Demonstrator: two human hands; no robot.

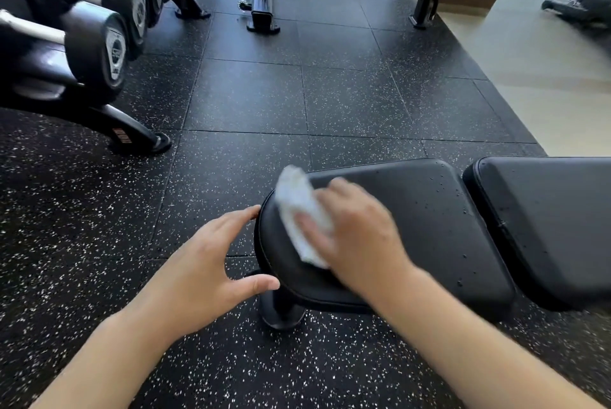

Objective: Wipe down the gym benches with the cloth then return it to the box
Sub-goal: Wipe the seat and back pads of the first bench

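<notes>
On the bench seat point(413, 227), right hand point(357, 236) presses cloth point(301, 217); left hand point(211, 263) spread wide.

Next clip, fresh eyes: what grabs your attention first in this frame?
The white cloth stands out against the black seat pad at center, pressed down by the right hand, which is motion-blurred. The left hand is at the pad's rounded near end. Water droplets dot the pad, and a rack of dumbbells fills the upper left.
</notes>
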